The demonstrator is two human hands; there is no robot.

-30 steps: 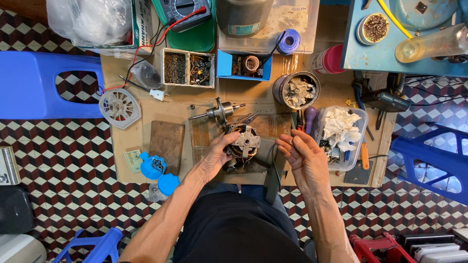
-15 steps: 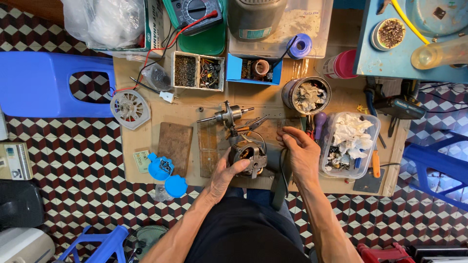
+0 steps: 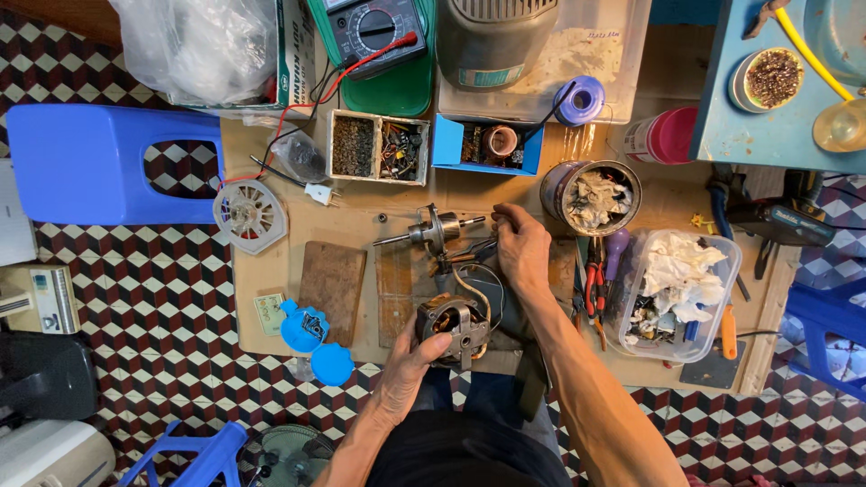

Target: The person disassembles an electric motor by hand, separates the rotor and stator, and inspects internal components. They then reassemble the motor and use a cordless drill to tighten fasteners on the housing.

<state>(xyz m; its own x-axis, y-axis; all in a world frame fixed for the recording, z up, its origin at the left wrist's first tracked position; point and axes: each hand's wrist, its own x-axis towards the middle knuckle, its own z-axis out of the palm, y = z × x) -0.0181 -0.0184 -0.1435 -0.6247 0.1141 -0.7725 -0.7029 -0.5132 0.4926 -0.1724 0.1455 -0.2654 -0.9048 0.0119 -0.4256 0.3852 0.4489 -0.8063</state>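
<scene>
Left hand (image 3: 406,361) at near edge of worktop (image 3: 271,298), fingers curled around motor stator (image 3: 456,325), gripping its left side. Stator sits just inside near edge, near middle, copper windings showing. Right hand (image 3: 521,248) farther in, fingers bent down onto dark tool (image 3: 474,254) beside rotor shaft (image 3: 431,233); whether fingers pinch it, cannot tell. Red-handled pliers (image 3: 591,284) just right of right wrist. Tin of rags (image 3: 591,197) beyond. Blue box (image 3: 487,144) and multimeter (image 3: 374,32) toward far edge.

At twelve o'clock we see a green multimeter (image 3: 374,32); at nine, a blue stool (image 3: 90,162); below, a red-black-white checkered floor (image 3: 162,298).
</scene>
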